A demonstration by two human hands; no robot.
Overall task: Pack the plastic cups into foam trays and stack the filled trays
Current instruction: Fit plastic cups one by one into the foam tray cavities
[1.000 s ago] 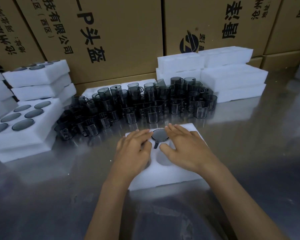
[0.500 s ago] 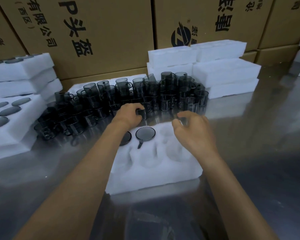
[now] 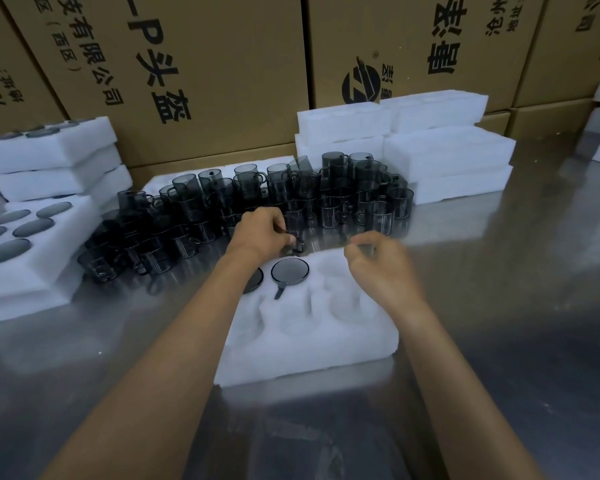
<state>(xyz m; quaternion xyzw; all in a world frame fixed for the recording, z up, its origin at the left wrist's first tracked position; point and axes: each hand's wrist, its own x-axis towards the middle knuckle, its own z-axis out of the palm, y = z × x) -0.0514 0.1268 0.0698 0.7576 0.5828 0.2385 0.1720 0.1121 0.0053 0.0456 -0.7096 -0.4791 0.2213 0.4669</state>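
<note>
Filling the foam tray (image 3: 305, 344) on the counter (image 3: 499, 306).
Left hand (image 3: 262, 233) pinches a smoked cup (image 3: 293, 225); right hand (image 3: 378, 261) curled, hold unclear. Next: seat cups in free pockets.

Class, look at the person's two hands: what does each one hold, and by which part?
The left hand pinches a dark cup near its handle; the right hand is too blurred to tell.

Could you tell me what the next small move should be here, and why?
Probably lift the cup that the left hand grips and seat it upside down in an open pocket of the foam tray: only two pockets at the tray's far-left corner look filled, the rest show empty.
</note>
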